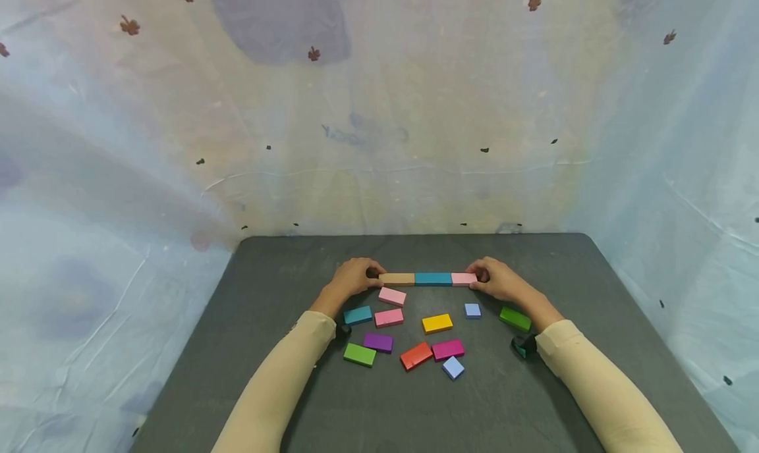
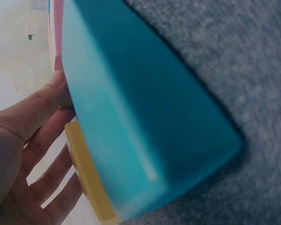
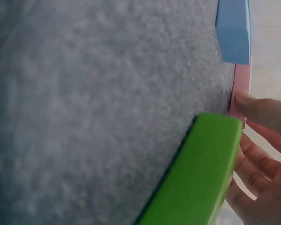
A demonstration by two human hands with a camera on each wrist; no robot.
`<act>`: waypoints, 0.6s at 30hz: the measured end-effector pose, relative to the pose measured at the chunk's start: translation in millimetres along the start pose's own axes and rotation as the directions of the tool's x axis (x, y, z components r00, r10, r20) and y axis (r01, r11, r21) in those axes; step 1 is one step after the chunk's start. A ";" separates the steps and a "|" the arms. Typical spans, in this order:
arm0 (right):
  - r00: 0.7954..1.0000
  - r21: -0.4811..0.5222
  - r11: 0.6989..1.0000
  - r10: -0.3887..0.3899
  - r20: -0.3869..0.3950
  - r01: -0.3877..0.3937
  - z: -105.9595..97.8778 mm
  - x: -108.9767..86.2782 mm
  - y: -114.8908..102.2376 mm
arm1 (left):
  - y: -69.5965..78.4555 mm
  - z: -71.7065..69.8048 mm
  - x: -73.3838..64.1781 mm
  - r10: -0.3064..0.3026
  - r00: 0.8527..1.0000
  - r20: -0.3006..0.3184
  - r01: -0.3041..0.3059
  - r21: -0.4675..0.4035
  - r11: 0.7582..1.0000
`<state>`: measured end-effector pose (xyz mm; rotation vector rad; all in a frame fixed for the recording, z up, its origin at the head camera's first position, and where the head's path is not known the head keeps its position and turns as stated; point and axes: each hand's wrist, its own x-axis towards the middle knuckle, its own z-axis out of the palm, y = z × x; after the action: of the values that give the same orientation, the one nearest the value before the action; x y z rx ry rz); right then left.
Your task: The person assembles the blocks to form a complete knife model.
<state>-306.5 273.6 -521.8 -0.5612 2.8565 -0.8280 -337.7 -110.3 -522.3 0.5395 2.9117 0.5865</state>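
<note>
Three blocks stand end to end in a straight row: a tan block [image 1: 397, 280], a blue block [image 1: 433, 280] and a pink block [image 1: 464, 279]. My left hand [image 1: 354, 276] pinches the row's left end at the tan block, thumb in front. At the other end my right hand [image 1: 499, 279] pinches the pink block, with its thumb [image 3: 260, 110] on the near face. A teal block [image 2: 131, 117] fills much of the left wrist view and covers part of that hand's grip. Beside the left fingers is a yellow block [image 2: 91, 173].
Nearer me on the dark table [image 1: 492, 407] lie several loose blocks, including a pink block [image 1: 393, 296], a yellow block [image 1: 437, 323], a red block [image 1: 416, 356] and a purple block [image 1: 378, 342]. A green block [image 1: 515, 319] lies by my right wrist. Patterned sheeting [image 1: 385, 196] hangs behind.
</note>
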 end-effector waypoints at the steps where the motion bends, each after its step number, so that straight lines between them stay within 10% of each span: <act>1: 1.000 0.004 1.000 -0.006 0.002 0.006 -1.5 -0.5 0.0 | 1.0 -0.6 0.3 -0.006 1.000 0.002 0.006 -0.001 1.000; 18: 0.999 -0.015 0.999 0.032 -0.032 -0.033 -22.1 -65.9 -5.5 | 1.4 0.4 -0.1 -0.009 1.000 0.004 0.009 -0.014 1.000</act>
<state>-248.4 305.2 -499.6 -0.5061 2.8953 -0.8176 -337.1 -109.0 -522.1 0.5243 2.9026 0.6042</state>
